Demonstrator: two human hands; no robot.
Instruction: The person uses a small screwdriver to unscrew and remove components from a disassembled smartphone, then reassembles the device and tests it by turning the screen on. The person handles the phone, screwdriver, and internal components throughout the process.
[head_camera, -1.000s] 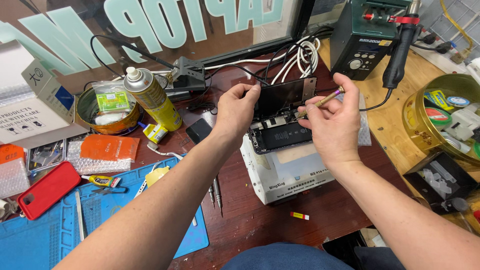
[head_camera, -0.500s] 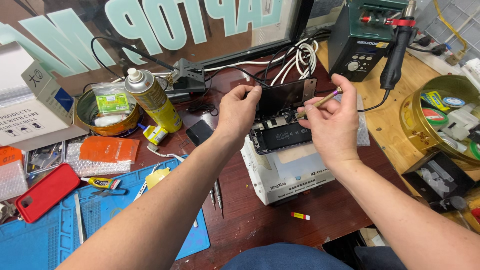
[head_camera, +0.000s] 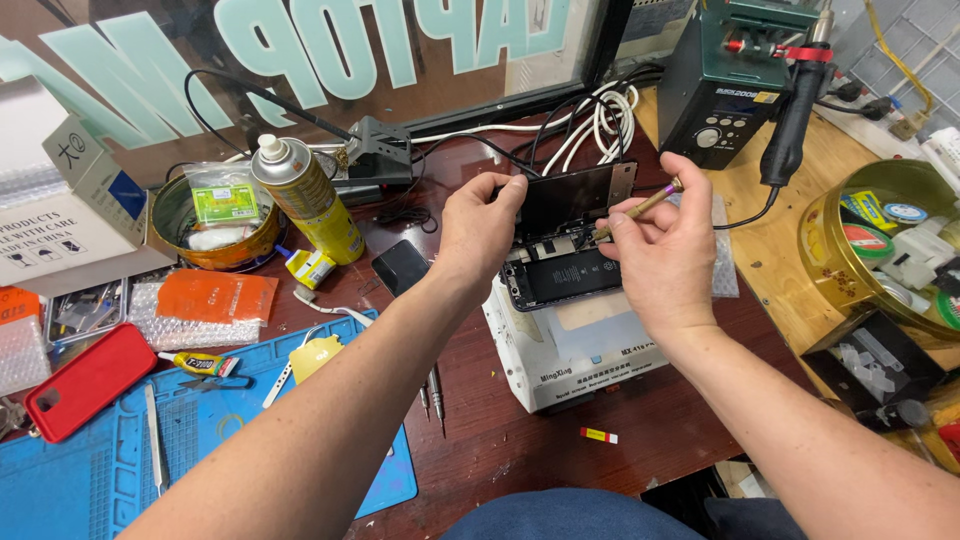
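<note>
Left hand: your left hand is pinching the top left edge of the lifted screen panel, holding it upright.
Right hand: your right hand is gripping a brass-coloured screwdriver, its tip pointing at 8 o'clock into the opened phone.
Phone: it is lying on a white heating pad on the table.
Nearby: a yellow spray can is standing at 9 o'clock of your left hand.

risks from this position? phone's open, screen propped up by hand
1. Left hand alone props the lifted screen; a slip could strain whatever links it to the phone body.
2. Right hand works a thin tool beside the battery; a jab might puncture it.
</note>
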